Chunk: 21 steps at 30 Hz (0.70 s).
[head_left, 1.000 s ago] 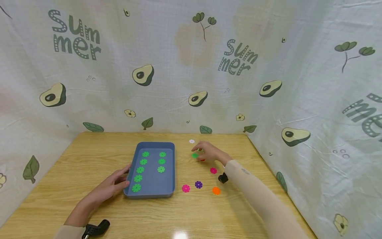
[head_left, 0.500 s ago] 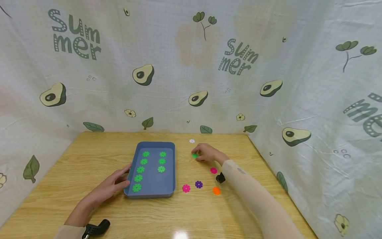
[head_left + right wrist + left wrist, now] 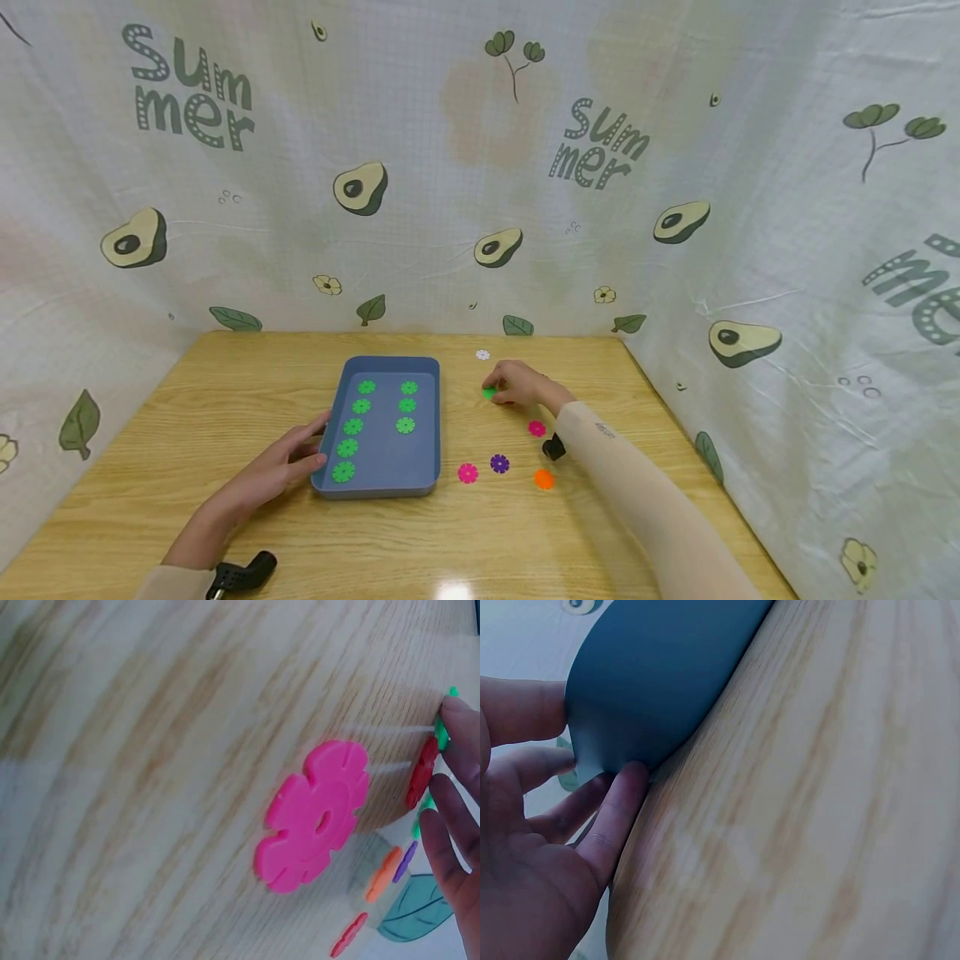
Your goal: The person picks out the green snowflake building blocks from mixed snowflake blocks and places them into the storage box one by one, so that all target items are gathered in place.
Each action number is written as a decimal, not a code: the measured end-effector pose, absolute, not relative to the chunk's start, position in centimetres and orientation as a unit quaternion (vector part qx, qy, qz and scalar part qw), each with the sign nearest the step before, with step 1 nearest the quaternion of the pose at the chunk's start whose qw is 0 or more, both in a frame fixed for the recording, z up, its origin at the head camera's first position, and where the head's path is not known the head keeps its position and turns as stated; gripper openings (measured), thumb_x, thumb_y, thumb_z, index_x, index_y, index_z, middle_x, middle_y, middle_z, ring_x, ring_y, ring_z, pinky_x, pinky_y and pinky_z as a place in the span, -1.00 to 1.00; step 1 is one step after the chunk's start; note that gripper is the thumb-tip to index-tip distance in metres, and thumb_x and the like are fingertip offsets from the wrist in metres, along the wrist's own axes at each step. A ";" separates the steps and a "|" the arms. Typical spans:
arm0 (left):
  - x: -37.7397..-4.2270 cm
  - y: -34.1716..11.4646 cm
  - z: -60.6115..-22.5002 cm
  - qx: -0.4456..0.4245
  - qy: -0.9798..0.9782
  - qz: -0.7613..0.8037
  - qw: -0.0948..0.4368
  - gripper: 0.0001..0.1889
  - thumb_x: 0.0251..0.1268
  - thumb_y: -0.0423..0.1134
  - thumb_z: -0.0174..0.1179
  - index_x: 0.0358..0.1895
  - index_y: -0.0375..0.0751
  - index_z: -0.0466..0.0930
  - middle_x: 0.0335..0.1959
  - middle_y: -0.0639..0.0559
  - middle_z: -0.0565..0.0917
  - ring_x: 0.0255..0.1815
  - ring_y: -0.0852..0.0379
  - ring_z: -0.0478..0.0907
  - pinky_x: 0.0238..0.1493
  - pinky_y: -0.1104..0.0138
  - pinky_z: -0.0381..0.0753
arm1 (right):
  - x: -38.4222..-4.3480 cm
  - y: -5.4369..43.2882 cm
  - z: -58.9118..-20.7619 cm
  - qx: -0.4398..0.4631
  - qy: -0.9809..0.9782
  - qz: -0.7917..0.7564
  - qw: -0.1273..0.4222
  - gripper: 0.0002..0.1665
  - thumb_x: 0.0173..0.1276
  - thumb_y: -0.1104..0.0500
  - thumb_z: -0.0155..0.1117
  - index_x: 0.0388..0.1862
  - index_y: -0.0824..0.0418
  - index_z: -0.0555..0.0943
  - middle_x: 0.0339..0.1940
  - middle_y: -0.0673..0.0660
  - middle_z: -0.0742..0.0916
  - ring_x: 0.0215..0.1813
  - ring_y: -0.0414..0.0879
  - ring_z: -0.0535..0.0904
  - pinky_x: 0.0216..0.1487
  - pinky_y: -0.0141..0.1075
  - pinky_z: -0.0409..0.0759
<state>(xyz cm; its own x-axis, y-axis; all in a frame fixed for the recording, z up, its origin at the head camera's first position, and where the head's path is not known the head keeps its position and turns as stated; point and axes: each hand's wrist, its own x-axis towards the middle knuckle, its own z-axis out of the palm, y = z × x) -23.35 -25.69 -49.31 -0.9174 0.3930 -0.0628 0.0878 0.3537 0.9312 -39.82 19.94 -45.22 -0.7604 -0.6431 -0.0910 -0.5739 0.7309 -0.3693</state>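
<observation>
A blue-grey tray [image 3: 386,492] stands on the table with green flower-shaped discs [image 3: 347,447] in two columns inside. My left hand [image 3: 281,462] rests against the tray's left side; in the left wrist view its fingers [image 3: 619,817] touch the outer wall. Right of the tray, my right hand [image 3: 521,384] pinches a green flower-shaped disc [image 3: 489,392] at the table surface. Under that hand lies a red disc [image 3: 422,772], mostly hidden in the head view. A pink disc [image 3: 319,814] lies near the wrist.
A white disc [image 3: 482,355] lies farther back. Nearer the front are pink [image 3: 468,473], purple and orange discs, the purple disc [image 3: 499,463] left of the orange disc [image 3: 543,479]. A printed curtain [image 3: 420,275] borders the wooden table [image 3: 360,550] behind and at the sides.
My right hand has lowered, and its fingers have closed in on the green disc, covering part of it. The left hand and tray have stayed put.
</observation>
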 end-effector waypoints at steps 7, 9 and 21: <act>-23.4 -25.7 -49.2 0.145 0.814 0.545 0.140 -0.19 0.66 -0.16 0.17 0.78 -0.03 -0.08 0.70 -0.38 0.01 0.55 -0.44 0.29 0.29 0.24 0.48 | -39.9 19.9 -45.4 -0.328 0.926 -0.159 0.101 -0.72 0.50 0.28 0.43 0.14 0.25 0.80 -0.04 0.12 0.73 -0.01 0.00 0.65 0.11 -0.23 0.65; -23.4 -25.7 -49.3 0.144 0.814 0.545 0.139 -0.18 0.66 -0.16 0.17 0.78 -0.02 -0.08 0.70 -0.38 0.02 0.54 -0.43 0.29 0.30 0.23 0.48 | -39.9 19.8 -45.4 -0.329 0.926 -0.157 0.100 -0.73 0.50 0.28 0.43 0.13 0.25 0.80 -0.04 0.13 0.73 -0.01 0.00 0.65 0.11 -0.23 0.65; -23.4 -25.7 -49.4 0.144 0.811 0.550 0.140 -0.18 0.66 -0.16 0.17 0.78 -0.02 -0.09 0.71 -0.38 -0.01 0.55 -0.44 0.29 0.32 0.20 0.48 | -39.2 20.3 -44.6 -0.335 0.923 -0.161 0.095 -0.77 0.51 0.27 0.41 0.09 0.24 0.79 0.02 0.13 0.78 0.06 0.09 0.68 0.15 -0.10 0.65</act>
